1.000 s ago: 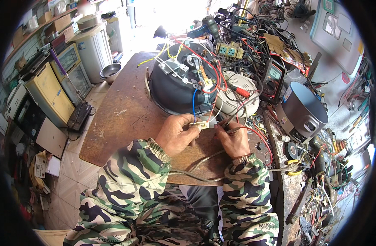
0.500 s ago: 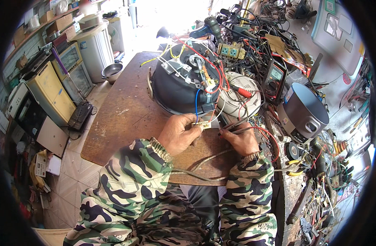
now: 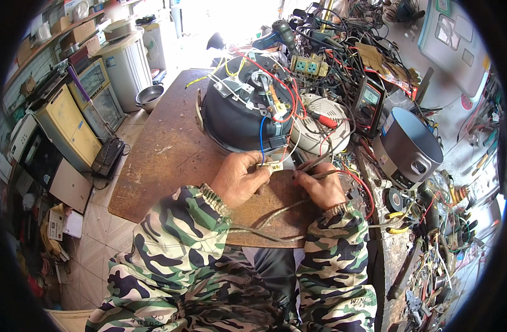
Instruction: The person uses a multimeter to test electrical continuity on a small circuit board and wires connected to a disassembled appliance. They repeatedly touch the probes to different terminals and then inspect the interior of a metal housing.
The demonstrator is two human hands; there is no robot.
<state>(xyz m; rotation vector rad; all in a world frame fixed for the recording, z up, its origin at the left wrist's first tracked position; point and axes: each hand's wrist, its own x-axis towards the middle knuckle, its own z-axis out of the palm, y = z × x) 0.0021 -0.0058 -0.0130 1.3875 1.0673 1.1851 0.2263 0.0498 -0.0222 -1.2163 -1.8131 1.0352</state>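
Barely shifted: left hand (image 3: pixel 239 180) fingers pinching small pale connector (image 3: pixel 271 165); right hand (image 3: pixel 320 185) gripping probe (image 3: pixel 311 162).

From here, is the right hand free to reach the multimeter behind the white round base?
Probably not straight away: the right hand grips a dark probe-like tool, and red wires and the white round base lie between it and the multimeter.

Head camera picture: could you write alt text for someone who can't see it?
Seen from above, a person in camouflage sleeves pinches a small pale connector in the left hand and holds a thin tool in the right hand, beside an upturned dark cooker body with exposed wires on a wooden workbench.
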